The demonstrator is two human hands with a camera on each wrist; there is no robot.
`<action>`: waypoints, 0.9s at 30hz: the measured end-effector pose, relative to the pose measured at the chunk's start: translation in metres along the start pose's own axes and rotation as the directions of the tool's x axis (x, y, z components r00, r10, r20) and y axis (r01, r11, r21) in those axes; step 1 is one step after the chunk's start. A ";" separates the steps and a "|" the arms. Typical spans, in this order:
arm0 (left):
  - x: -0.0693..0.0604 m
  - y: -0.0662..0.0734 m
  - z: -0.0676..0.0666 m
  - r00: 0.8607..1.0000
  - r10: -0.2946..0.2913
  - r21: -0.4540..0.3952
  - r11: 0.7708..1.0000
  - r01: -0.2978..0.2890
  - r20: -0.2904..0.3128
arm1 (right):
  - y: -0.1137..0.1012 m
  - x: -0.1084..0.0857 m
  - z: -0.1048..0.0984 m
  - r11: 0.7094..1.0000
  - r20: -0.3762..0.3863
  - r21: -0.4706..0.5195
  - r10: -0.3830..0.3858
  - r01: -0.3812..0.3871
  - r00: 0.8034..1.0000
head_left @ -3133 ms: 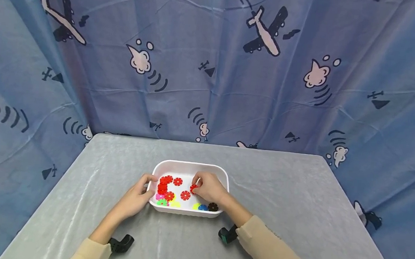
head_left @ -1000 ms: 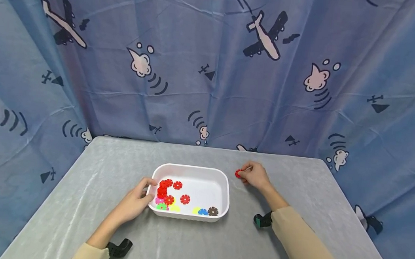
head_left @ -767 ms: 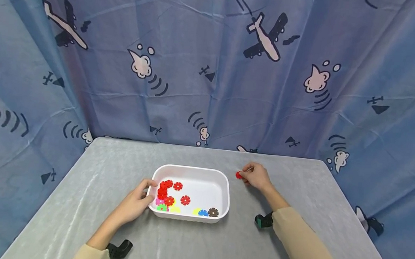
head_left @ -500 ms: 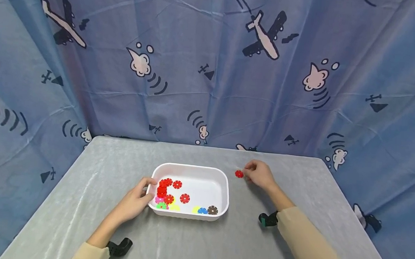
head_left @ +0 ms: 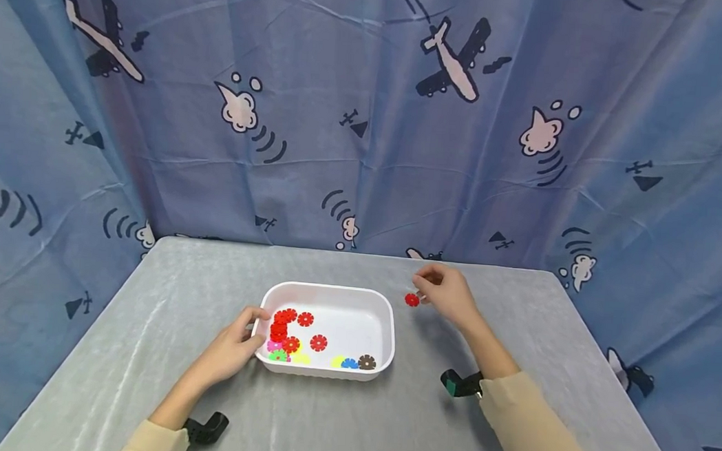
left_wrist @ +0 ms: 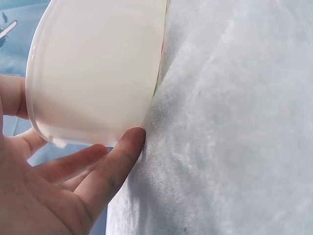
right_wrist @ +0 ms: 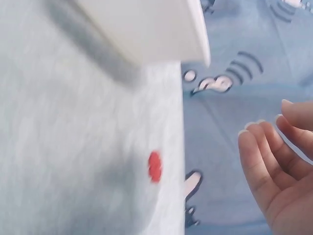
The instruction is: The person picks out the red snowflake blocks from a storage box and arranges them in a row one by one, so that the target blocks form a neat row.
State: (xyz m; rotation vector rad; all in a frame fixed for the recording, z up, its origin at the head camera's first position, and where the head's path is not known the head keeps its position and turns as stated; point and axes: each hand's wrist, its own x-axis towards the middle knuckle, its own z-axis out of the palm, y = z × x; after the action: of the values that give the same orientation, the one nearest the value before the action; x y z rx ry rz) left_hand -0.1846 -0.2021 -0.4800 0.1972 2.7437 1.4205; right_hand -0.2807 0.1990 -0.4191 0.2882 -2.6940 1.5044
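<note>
A white plastic tray (head_left: 358, 322) holds several red notched snowflake discs (head_left: 318, 343), mostly at its left end. My left hand (head_left: 229, 348) grips that end, fingers at the rim and thumb lower against the outer wall (left_wrist: 98, 73). Beyond the tray's right end, one red snowflake disc (head_left: 412, 300) lies flat on the cloth. Just above and to the right of it hovers my right hand (head_left: 450, 296), its fingers loosely bent and holding nothing. In the right wrist view these fingers (right_wrist: 254, 166) are apart from the disc (right_wrist: 154, 167).
Pink, green (head_left: 278, 355) and yellow discs lie in the tray's near left corner. Near its right front are yellow, blue (head_left: 349, 363) and brown discs (head_left: 367, 362). Grey cloth (head_left: 336, 424) covers the table; a patterned blue curtain (head_left: 316, 147) hangs behind.
My right hand carried a red disc out of the tray to the cloth on the right, let go of it and lifted slightly. My left hand has stayed on the tray.
</note>
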 end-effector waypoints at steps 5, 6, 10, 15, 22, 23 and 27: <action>0.000 0.000 0.000 1.000 0.002 0.001 1.000 -0.002 -0.001 | -0.022 -0.007 0.010 0.998 -0.011 0.005 -0.060 0.060 0.998; 0.001 0.000 -0.001 1.000 0.003 0.000 1.000 -0.003 -0.001 | -0.026 -0.009 0.013 0.998 -0.009 0.005 -0.069 0.069 0.998; 0.001 0.000 -0.001 1.000 0.006 -0.002 1.000 -0.006 -0.004 | -0.040 -0.013 0.026 0.995 0.011 0.021 -0.101 0.100 0.995; 0.001 -0.001 -0.001 1.000 0.007 0.000 1.000 -0.007 -0.002 | -0.050 -0.017 0.046 0.991 0.050 0.044 -0.130 0.128 0.990; 0.001 -0.002 0.000 1.000 0.006 -0.006 1.000 -0.006 0.007 | -0.056 -0.022 0.072 0.990 0.122 0.015 -0.143 0.142 0.982; 0.001 -0.002 -0.001 1.000 0.004 -0.005 1.000 -0.004 0.008 | -0.055 -0.022 0.076 0.990 0.136 0.011 -0.143 0.143 0.980; 0.000 -0.002 -0.001 1.000 -0.001 -0.007 1.000 0.001 0.008 | -0.052 -0.022 0.090 0.987 0.204 0.003 -0.160 0.163 0.966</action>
State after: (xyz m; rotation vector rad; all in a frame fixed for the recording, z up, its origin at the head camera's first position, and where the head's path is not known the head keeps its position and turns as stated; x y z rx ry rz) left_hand -0.1850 -0.2036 -0.4809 0.2008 2.7319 1.4253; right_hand -0.2451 0.0991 -0.4260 0.6788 -2.7492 1.4832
